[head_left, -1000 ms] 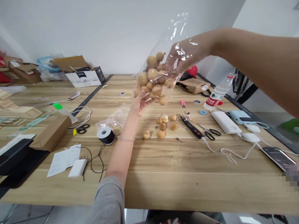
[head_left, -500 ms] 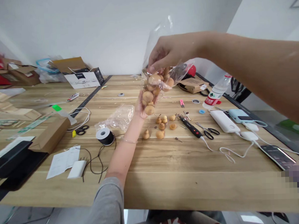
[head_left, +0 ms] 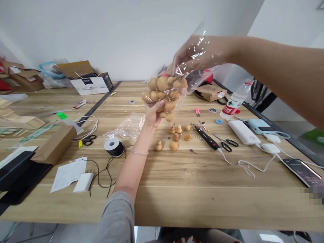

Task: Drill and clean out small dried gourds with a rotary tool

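A clear plastic bag of small tan gourds (head_left: pixel 163 84) is held up above the table. My left hand (head_left: pixel 153 114) grips it from below, with the thumb across the front and the fingers behind. My right hand (head_left: pixel 187 56) is at the bag's top, its fingers bent down and drawn together there. Shiny film covers part of that hand, and its fingertips are partly hidden. Several loose gourds (head_left: pixel 174 146) lie on the table below the bag. To their right are a black pen-like tool (head_left: pixel 207 138) with a white cable and a pair of scissors (head_left: pixel 226 143).
On the left are a spool of black cord (head_left: pixel 114 148), crumpled clear plastic (head_left: pixel 127 127), a white adapter (head_left: pixel 83 182) and a cardboard box (head_left: pixel 55 146). A water bottle (head_left: pixel 236 100), a white power bank (head_left: pixel 242 132) and a phone (head_left: pixel 302 171) stand or lie on the right.
The bag has turned and spread, showing more gourds. My left thumb has come round its front. My right hand has shifted right, with film now over it.
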A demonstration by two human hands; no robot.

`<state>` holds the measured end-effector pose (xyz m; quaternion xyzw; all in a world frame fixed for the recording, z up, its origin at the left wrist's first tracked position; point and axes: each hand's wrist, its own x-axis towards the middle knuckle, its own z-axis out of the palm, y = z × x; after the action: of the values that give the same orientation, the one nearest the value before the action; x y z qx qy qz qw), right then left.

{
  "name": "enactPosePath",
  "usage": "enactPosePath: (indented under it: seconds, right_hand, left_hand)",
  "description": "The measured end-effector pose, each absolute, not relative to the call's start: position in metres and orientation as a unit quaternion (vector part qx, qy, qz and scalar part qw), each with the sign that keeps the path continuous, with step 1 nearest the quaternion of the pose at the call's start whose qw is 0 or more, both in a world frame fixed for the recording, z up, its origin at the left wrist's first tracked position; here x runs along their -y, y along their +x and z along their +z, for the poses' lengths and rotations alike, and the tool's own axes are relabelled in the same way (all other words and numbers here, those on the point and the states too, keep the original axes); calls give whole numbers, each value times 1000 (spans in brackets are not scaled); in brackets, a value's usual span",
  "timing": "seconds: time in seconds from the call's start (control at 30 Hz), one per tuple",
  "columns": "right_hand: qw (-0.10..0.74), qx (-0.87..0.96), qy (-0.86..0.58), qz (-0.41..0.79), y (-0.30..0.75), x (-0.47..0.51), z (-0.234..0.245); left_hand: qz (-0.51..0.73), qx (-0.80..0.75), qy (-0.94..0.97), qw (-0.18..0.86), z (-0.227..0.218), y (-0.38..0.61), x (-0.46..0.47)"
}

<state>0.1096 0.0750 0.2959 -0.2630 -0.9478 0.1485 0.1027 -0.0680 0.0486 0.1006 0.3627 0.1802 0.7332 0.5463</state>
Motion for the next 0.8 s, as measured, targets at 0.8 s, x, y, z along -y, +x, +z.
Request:
enactPosePath:
  seconds: [0.8]
  right_hand:
    - [196,930,-255,178,56,-48,309]
  left_hand:
    - [605,-156,261,736,78,-87,-66]
